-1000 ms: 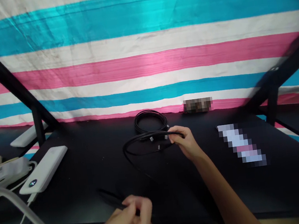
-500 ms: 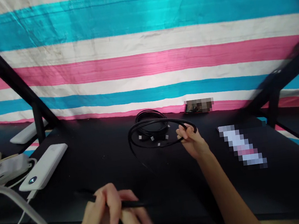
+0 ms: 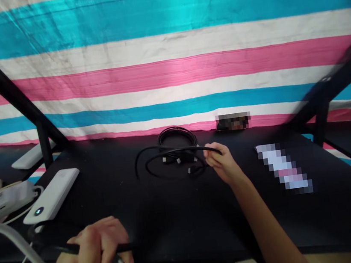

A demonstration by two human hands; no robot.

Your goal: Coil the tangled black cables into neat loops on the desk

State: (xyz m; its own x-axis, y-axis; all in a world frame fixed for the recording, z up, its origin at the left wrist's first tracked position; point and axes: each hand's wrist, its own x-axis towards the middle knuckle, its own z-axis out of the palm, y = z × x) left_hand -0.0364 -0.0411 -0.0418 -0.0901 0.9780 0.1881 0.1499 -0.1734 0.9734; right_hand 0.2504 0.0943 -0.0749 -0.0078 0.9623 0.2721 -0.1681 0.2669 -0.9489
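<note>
My right fingers (image 3: 212, 159) are closed around loose loops of a long, thin, black round-sheathed cable (image 3: 193, 148), held above the middle of the black tabletop (image 3: 161, 219). My left fingers (image 3: 92, 246) curl around a black stretch of cable near the front edge, toward the left corner; whether it is the same length I cannot tell, since the part between is lost against the dark surface. I judge the cable light and springy, hard to break but apt to unroll, so it is best pinched where the loops cross, with the plugs left free.

Just behind, toward the far edge, lies a round coil of black cable (image 3: 176, 128), with silver-tipped plugs close under my loops that could snag. Along the left edge sits a flat white power bank (image 3: 54, 192) with a white plug under it, and a thick pale curved tube (image 3: 25, 245) crosses the front left corner, near my left wrist. A blurred flat rectangle (image 3: 282, 167) lies toward the right edge, clear of my forearm
</note>
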